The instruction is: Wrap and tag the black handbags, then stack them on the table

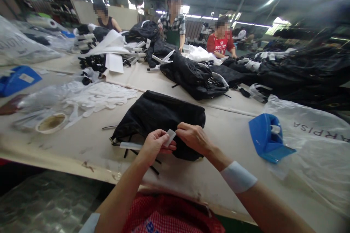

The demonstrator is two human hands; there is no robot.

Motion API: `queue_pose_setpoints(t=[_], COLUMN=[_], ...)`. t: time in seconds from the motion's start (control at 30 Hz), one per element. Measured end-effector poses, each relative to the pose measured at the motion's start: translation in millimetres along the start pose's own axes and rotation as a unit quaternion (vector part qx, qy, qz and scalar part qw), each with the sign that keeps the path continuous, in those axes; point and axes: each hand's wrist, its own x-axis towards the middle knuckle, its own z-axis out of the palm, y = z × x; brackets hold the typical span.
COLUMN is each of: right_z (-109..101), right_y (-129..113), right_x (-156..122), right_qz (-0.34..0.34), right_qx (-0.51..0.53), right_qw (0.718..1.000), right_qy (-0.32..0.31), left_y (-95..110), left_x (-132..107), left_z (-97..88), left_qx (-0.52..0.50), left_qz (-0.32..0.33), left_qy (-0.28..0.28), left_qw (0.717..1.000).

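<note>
My left hand (156, 143) pinches a small whitish translucent strip (171, 137) between thumb and fingers. At the strip's upper right end, the fingers of my right hand (194, 136) are pressed together on it. Both hands are just over a black bag (164, 111) lying on the table. A longer pale strip (130, 145) rests on the bag's near left edge and runs behind my left hand. Thin black cords stick out from the bag on that side. A whitish band wraps my right forearm.
A blue tape dispenser (268, 136) stands at right by a printed plastic bag (317, 131). White strips (95, 98) and a tape roll (51, 123) lie at left. Another blue dispenser (22, 79) is further left. Black bags (197, 76) are piled across, where several co-workers stand.
</note>
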Motion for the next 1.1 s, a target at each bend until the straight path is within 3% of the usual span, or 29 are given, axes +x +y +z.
queue_pose_setpoints(t=[0.1, 0.17, 0.33, 0.53, 0.87, 1.1], right_z=[10.7, 15.2, 21.7, 25.4, 31.0, 30.6], right_y=[4.1, 4.4, 3.2, 3.6, 2.1, 0.3], right_x=[-8.5, -12.0, -13.3, -14.3, -16.3, -18.8], right_qz=[0.015, 0.014, 0.006, -0.007, 0.01, -0.003], right_qx=[0.079, 0.087, 0.047, 0.042, 0.055, 0.067], right_qw=[0.991, 0.987, 0.99, 0.992, 0.991, 0.985], right_qy=[0.103, 0.131, 0.133, 0.119, 0.122, 0.158], left_y=[7.5, 6.8, -1.2, 2.2, -7.2, -12.1], left_x=[6.9, 10.9, 11.2, 7.2, 7.0, 7.3], left_z=[8.5, 10.1, 4.9, 4.4, 0.3, 0.4], left_qx=[0.018, 0.025, 0.001, -0.044, -0.029, -0.027], left_qz=[-0.039, -0.08, -0.118, -0.138, -0.13, -0.115], left_qy=[0.001, -0.012, -0.042, -0.034, -0.045, -0.034], left_qw=[0.999, 0.996, 0.992, 0.989, 0.99, 0.992])
